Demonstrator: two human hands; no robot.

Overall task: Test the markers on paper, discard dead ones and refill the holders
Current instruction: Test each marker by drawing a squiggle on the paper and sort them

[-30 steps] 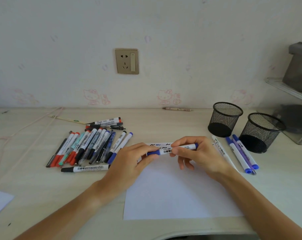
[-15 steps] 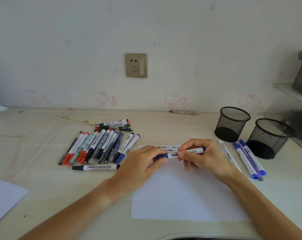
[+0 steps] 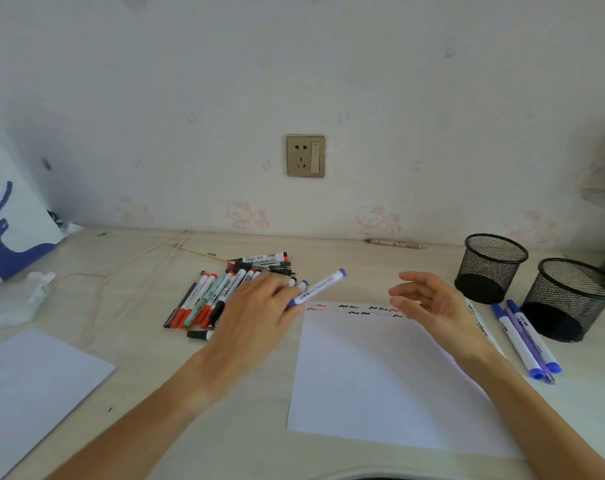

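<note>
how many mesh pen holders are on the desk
2. One mesh holder stands at the far right of the desk, just beyond the right hand. The second holder stands beside it, nearer the right edge. Neither shows any markers inside.

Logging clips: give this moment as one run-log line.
left hand: holds blue-capped white marker | right hand: open, empty | black mesh holders: empty | white paper: test squiggles

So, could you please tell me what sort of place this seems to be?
Probably a desk in a home, perhaps a child's room: cartoon cat stickers line the wall, a wall socket sits above, and two mesh pen holders stand beside markers and test paper.
</note>
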